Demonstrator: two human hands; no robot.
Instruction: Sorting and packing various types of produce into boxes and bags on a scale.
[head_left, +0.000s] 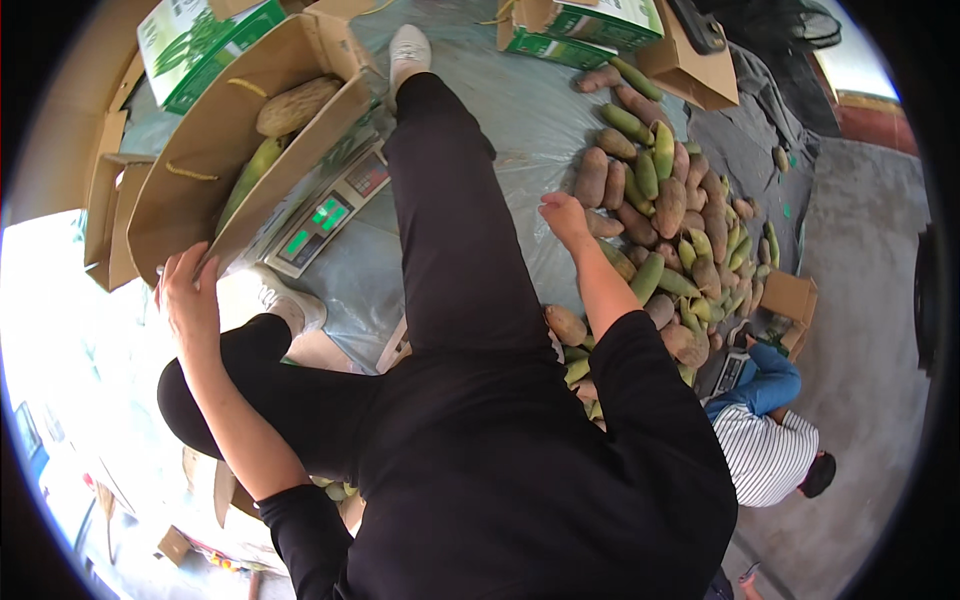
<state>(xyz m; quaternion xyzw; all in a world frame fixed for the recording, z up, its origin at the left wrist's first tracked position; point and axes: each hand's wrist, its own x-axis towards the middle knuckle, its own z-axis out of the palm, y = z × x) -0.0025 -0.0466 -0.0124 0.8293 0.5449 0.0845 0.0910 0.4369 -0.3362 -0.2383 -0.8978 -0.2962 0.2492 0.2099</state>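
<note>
Left hand, fingers bent, touches the rim of an open carton, grip unclear — gourds lie inside, lit scale alongside — while right hand, loosely curled, hangs near a mixed heap, any hold untellable.

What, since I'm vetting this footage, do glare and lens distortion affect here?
Head view: glare washes out the left side near the bare left hand; head view again: fisheye distortion bows the open brown cardboard box, and corners go black.

Single head-worn fisheye view, facing steeply down: wearer's torso nearest, left hand, right hand beyond, floor sheet farthest.
</note>
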